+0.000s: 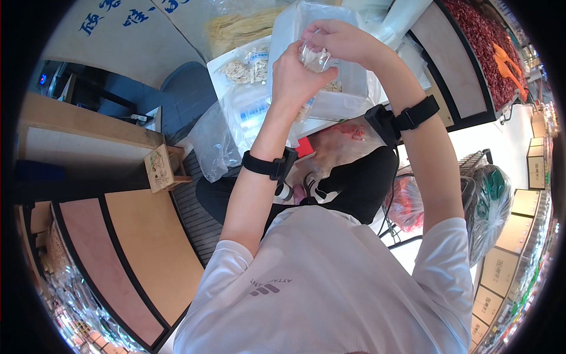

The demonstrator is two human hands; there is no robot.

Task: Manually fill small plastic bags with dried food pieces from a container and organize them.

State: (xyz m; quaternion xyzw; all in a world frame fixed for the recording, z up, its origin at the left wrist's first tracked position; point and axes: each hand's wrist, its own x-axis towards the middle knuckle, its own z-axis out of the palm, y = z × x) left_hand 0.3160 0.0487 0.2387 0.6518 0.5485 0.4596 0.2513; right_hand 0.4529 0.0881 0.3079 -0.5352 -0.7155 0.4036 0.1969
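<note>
Both hands are together over a white open box (340, 105). My left hand (294, 82) grips the body of a small clear plastic bag (315, 57) with whitish pieces inside. At the bag's upper end, the fingers of my right hand (338, 40) pinch the plastic. Pale dried pieces (332, 86) lie low in the box, partly covered by my hands. Left of the box, filled bags of pale dried slices (245, 68) rest on a white board-like surface (216, 71). Nearer me lies a pile of clear plastic bags with blue print (254, 115).
A bundle of yellowish dried strips (241, 31) lies behind the bags. A small wooden stool (159, 169) stands at left. Dark red dried goods with an orange scoop (506, 64) fill a bin at upper right. Bagged goods (493, 208) sit by a wire cart at right.
</note>
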